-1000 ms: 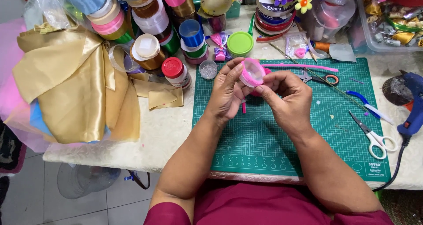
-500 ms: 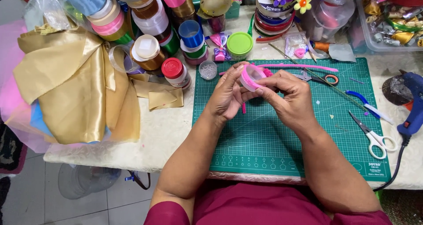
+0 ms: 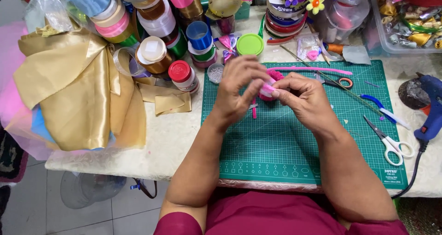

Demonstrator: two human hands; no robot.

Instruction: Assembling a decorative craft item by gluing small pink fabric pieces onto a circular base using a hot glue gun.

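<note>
Both hands met over the far middle of the green mat (image 3: 294,147). The left hand (image 3: 239,90) had its fingers spread and curled round a small pink ribbon piece (image 3: 267,90), while the right hand (image 3: 301,97) pinched the same piece between thumb and fingertips. So both hands were closed on it, held just above the mat, with a loose pink tail (image 3: 253,110) hanging below the left palm. How the ribbon was folded inside the grip could not be made out.

To do this winding or folding well, the judgement was that the right pinch should stay firm at the fold while the left fingers fed the ribbon round evenly, keeping the layers snug and the edges level. The hanging tail needed watching so it did not twist.

A long pink strip (image 3: 313,70) lay on the mat just beyond the hands. Scissors (image 3: 389,140) lay to the right, well apart, and a blue glue gun (image 3: 430,108) stood at the far right edge of the surface. Ribbon spools (image 3: 156,21) crowded the far left, beside a heap of gold cloth (image 3: 78,92).
</note>
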